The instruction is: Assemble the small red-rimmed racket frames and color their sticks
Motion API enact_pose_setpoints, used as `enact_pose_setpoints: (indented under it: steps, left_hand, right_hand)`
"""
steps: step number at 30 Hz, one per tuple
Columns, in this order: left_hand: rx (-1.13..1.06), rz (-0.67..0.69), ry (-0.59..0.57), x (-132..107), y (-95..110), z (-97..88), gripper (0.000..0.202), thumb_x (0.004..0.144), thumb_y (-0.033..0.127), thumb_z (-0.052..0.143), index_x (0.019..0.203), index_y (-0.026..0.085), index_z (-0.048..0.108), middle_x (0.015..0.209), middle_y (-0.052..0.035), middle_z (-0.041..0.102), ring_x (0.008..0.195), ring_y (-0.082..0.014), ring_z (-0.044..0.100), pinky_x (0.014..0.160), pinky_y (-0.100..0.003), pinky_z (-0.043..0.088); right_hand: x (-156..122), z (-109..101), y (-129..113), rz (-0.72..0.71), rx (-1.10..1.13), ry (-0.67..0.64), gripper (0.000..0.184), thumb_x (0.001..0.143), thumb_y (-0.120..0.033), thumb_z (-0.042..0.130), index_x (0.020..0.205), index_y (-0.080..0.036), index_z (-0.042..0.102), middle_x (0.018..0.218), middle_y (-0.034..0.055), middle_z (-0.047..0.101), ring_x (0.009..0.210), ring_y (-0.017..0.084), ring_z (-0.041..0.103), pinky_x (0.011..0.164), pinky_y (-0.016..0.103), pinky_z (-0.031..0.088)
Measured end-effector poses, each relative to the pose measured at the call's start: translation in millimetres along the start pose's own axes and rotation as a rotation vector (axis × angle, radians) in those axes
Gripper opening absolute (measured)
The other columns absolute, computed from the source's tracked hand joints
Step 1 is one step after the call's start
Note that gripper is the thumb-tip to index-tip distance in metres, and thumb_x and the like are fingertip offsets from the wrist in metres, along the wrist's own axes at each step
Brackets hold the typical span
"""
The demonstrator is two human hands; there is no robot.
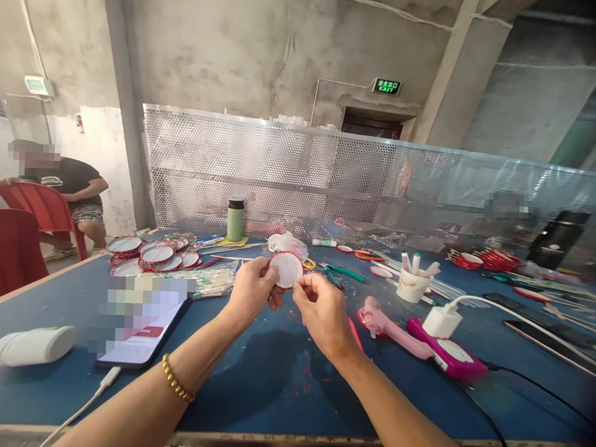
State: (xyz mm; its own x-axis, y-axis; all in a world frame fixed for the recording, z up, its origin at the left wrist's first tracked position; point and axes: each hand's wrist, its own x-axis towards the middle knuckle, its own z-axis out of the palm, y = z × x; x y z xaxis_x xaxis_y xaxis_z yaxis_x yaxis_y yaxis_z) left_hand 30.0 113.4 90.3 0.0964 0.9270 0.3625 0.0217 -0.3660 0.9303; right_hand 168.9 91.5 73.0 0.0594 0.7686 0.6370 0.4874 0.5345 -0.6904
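A small round white disc with a red rim [286, 269] is held up above the blue table [273, 379], between both hands. My left hand [251, 288] pinches its left edge with the fingers closed on it. My right hand [320, 310] is closed at the disc's lower right edge, thumb and fingers pressed together there. A bead bracelet [176, 379] sits on my left wrist.
A phone [143, 322] on a cable lies at the left, with a white case [30, 346] beside it. Several red-rimmed discs [153, 254] are piled at the back left. A green bottle [235, 220], a paper cup [412, 285], a pink tool [421, 338], a charger [441, 320] and a mesh screen [358, 180] lie beyond. A person sits at the far left.
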Motion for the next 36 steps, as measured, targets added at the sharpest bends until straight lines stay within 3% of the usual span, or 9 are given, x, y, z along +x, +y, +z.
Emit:
enact_pose_setpoints:
  steps: [9, 15, 20, 26, 36]
  left_hand:
    - [0.052, 0.027, -0.031, 2.4, -4.9, -2.6, 0.015, 0.081, 0.025, 0.046, 0.068, 0.019, 0.048, 0.045, 0.0024, 0.058, 0.035, -0.0134, 0.055, 0.038, -0.023, 0.042]
    - [0.237, 0.112, -0.029, 1.1, -2.8, -3.8, 0.019, 0.084, 0.026, 0.043, 0.066, 0.021, 0.045, 0.045, 0.0045, 0.054, 0.036, -0.0109, 0.05, 0.04, -0.02, 0.035]
    - [0.564, 0.287, -0.028, -4.7, -2.8, -0.8, 0.024, 0.089, 0.022, 0.041, 0.065, 0.021, 0.038, 0.047, 0.0046, 0.049, 0.044, -0.0104, 0.049, 0.051, -0.021, 0.03]
    - [0.783, 0.445, -0.026, -6.4, -9.5, 0.1, 0.023, 0.094, 0.023, 0.039, 0.072, 0.021, 0.044, 0.06, 0.0008, 0.054, 0.053, -0.0129, 0.048, 0.053, -0.024, 0.024]
    - [0.959, 0.538, -0.05, -10.9, -9.5, 0.2, 0.023, 0.099, 0.026, 0.033, 0.083, 0.021, 0.048, 0.07, -0.002, 0.06, 0.057, -0.0137, 0.053, 0.053, -0.024, 0.025]
  right_hand:
    - [0.7, -0.6, 2.5, -0.081, -0.092, -0.001, 0.017, 0.083, -0.029, 0.054, 0.069, -0.02, 0.056, 0.055, -0.0013, 0.059, 0.046, 0.011, 0.051, 0.046, 0.021, 0.038]
    - [4.8, -10.7, -1.5, -0.178, -0.115, 0.031, 0.022, 0.088, -0.032, 0.053, 0.071, -0.02, 0.059, 0.056, -0.0019, 0.058, 0.048, 0.011, 0.05, 0.049, 0.021, 0.039]
    - [8.6, -15.2, -0.5, -0.148, -0.08, 0.087, 0.024, 0.088, -0.034, 0.053, 0.075, -0.018, 0.066, 0.064, 0.0014, 0.066, 0.055, 0.014, 0.057, 0.05, 0.022, 0.042]
    - [8.9, -14.2, 0.8, -0.098, -0.051, 0.122, 0.024, 0.085, -0.033, 0.055, 0.078, -0.016, 0.071, 0.068, 0.0039, 0.07, 0.059, 0.016, 0.062, 0.055, 0.024, 0.046]
    - [7.0, -14.9, -6.3, 0.021, 0.076, 0.134, 0.024, 0.08, -0.037, 0.059, 0.067, -0.017, 0.063, 0.053, -0.0011, 0.058, 0.043, 0.011, 0.047, 0.042, 0.021, 0.037]
